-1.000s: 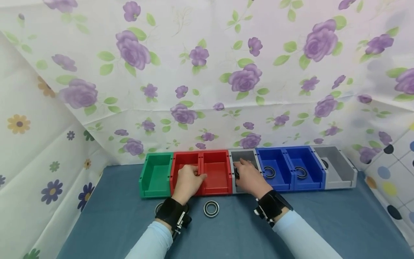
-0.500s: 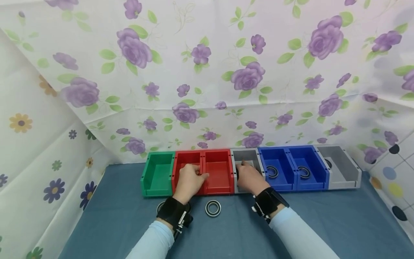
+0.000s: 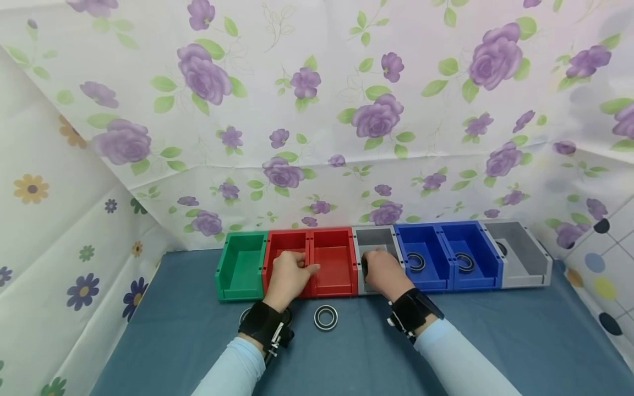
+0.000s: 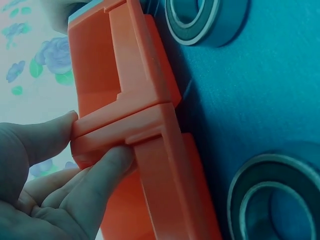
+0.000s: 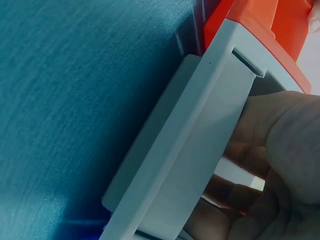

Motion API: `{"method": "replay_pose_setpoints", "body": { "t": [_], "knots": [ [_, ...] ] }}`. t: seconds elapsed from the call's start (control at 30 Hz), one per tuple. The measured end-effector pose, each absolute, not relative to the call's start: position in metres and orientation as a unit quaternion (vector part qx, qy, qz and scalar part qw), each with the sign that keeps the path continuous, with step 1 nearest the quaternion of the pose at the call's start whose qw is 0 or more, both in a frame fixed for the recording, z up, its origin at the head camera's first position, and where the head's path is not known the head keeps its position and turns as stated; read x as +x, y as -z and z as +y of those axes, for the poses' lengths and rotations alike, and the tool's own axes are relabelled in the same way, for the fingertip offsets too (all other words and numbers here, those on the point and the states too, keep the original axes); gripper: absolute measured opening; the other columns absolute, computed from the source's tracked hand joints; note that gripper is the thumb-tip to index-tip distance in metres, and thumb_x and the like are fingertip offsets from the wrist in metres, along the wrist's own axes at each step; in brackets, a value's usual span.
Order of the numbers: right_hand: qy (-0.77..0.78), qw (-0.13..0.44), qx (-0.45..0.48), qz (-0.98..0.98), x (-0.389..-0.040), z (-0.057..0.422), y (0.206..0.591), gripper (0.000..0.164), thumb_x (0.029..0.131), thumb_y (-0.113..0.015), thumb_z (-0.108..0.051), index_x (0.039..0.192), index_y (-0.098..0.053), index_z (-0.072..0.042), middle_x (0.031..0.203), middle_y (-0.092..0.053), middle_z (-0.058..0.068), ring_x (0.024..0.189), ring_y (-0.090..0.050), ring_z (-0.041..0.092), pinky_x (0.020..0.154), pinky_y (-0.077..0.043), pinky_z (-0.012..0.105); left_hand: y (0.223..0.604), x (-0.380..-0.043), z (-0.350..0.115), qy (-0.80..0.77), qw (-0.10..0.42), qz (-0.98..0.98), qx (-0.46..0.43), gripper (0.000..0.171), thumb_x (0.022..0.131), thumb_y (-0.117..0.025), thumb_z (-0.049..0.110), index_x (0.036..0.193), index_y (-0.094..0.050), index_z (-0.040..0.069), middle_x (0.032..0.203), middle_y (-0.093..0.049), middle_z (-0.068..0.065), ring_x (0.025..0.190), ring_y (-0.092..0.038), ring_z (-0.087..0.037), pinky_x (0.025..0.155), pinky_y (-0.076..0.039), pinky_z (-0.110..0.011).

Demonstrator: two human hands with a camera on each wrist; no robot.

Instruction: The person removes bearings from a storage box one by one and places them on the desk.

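Observation:
My left hand point(image 3: 289, 276) pinches the dividing wall between two red bins point(image 3: 333, 269). In the left wrist view the thumb lies on one side of that wall and the fingers point(image 4: 107, 172) on the other. My right hand point(image 3: 386, 272) reaches into the grey bin point(image 3: 375, 237) beside the red pair, its fingers curled on a bearing point(image 3: 365, 267). Only a dark bit of that bearing shows by the thumb; the hand hides the rest. On the blue cloth in front lies another metal bearing point(image 3: 326, 318) with a dark seal.
A green bin point(image 3: 241, 267) ends the row at left. Two blue bins point(image 3: 426, 280) each hold one bearing point(image 3: 465, 263), and the far-right grey bin point(image 3: 527, 281) has one at its left wall. More bearings point(image 4: 267, 170) lie by my left wrist. A flowered sheet point(image 3: 317, 137) rises behind.
My right hand's fingers have gone deeper into the grey bin and curled in around the bearing. The left hand has kept its pinch on the red wall.

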State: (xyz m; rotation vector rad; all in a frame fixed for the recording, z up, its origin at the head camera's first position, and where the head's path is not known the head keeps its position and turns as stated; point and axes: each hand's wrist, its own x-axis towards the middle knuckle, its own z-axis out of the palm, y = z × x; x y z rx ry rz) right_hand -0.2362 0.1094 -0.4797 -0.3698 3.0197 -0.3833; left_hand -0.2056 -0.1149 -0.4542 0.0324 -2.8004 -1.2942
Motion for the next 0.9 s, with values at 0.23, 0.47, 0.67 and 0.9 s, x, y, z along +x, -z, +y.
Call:
{"method": "replay_pose_setpoints", "body": {
  "t": [0.23, 0.47, 0.67, 0.9],
  "knots": [
    [0.143, 0.035, -0.098, 0.984, -0.234, 0.111, 0.479, 0.013, 0.074, -0.065, -0.001, 0.079, -0.059, -0.012, 0.07, -0.053, -0.001, 0.062, -0.049, 0.014, 0.054, -0.044, 0.028, 0.458, -0.206, -0.116, 0.43, 0.031, -0.902, 0.01, 0.046, 0.078, -0.075, 0.029, 0.114, -0.064, 0.001, 0.099, -0.066, -0.01, 0.08, -0.061, -0.014, 0.068, -0.051, -0.025],
    [0.155, -0.002, -0.1, 0.983, -0.229, 0.114, 0.485, 0.01, 0.076, -0.065, -0.007, 0.076, -0.058, -0.013, 0.067, -0.052, -0.002, 0.059, -0.049, 0.012, 0.051, -0.042, 0.027, 0.46, -0.205, -0.117, 0.43, 0.037, -0.902, 0.007, 0.043, 0.078, -0.075, 0.03, 0.11, -0.066, 0.003, 0.09, -0.066, -0.004, 0.072, -0.06, -0.01, 0.063, -0.05, -0.022],
    [0.161, -0.074, -0.092, 0.98, -0.217, 0.117, 0.476, 0.028, 0.079, -0.07, -0.018, 0.103, -0.064, -0.005, 0.091, -0.06, 0.01, 0.081, -0.056, 0.021, 0.067, -0.05, 0.036, 0.46, -0.205, -0.116, 0.432, 0.038, -0.901, 0.007, 0.042, 0.078, -0.075, 0.028, 0.11, -0.066, 0.002, 0.091, -0.066, -0.005, 0.073, -0.06, -0.011, 0.065, -0.05, -0.023],
    [0.211, -0.143, -0.095, 0.962, -0.199, 0.122, 0.455, 0.044, 0.08, -0.071, -0.023, 0.119, -0.06, -0.005, 0.11, -0.058, 0.014, 0.098, -0.054, 0.026, 0.078, -0.049, 0.041, 0.459, -0.206, -0.116, 0.433, 0.035, -0.901, 0.007, 0.04, 0.078, -0.075, 0.029, 0.108, -0.067, 0.003, 0.084, -0.066, -0.001, 0.068, -0.059, -0.009, 0.061, -0.05, -0.022]
  ]
}}
